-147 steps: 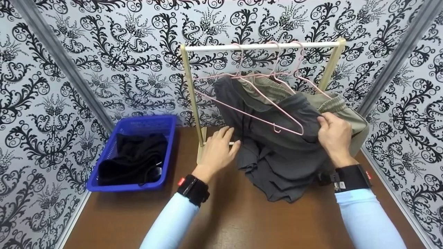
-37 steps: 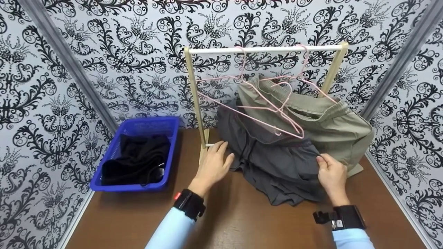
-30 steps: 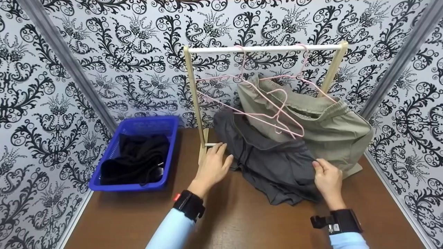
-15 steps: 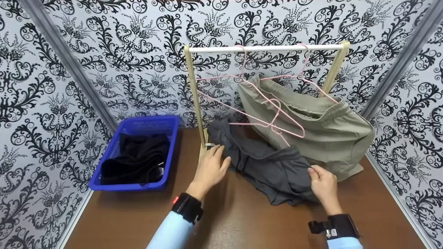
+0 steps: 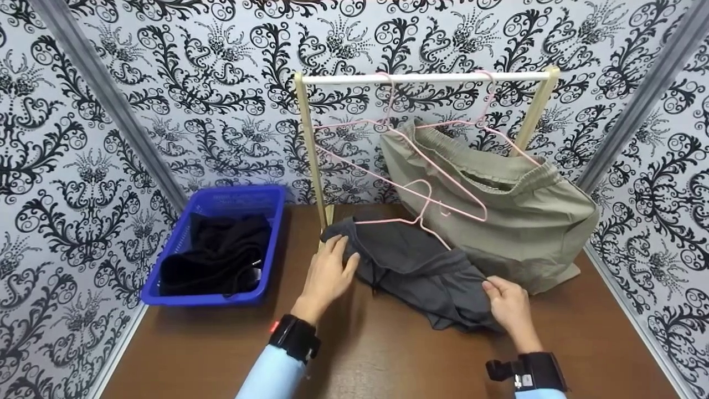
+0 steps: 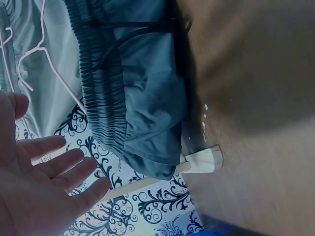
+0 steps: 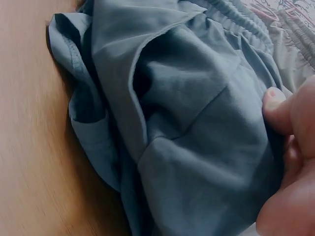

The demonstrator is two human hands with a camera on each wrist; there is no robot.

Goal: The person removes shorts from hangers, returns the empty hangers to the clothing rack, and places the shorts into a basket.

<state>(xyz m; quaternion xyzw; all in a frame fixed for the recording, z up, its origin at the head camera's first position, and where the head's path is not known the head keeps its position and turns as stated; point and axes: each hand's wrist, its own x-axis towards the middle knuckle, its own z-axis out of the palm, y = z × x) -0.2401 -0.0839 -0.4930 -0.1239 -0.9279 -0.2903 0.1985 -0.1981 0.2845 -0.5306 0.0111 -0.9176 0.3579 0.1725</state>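
Dark grey shorts [image 5: 437,291] with a gathered waistband lie low over the brown table, a pink hanger [image 5: 388,221] inside their waist. My right hand [image 5: 509,307] pinches the shorts' right side; in the right wrist view its thumb [image 7: 276,109] presses on the cloth and the other fingers are mostly hidden behind it. Beside the left end of the waistband is my left hand [image 5: 327,277], its fingers loosely spread. The left wrist view shows that hand's fingers [image 6: 66,160] apart from the shorts [image 6: 147,98], holding nothing.
A rack with a white rail [image 5: 443,77] and wooden posts stands behind. On it hang light olive shorts [image 5: 532,221] and a bare pink hanger [image 5: 354,170]. At left a blue basket [image 5: 147,296] contains black cloth [image 5: 216,255]. Patterned walls enclose the table [image 5: 388,366].
The dark shorts and their hanger have come off the rail and moved down and left onto the table, with my right hand following. My left hand has shifted slightly left.
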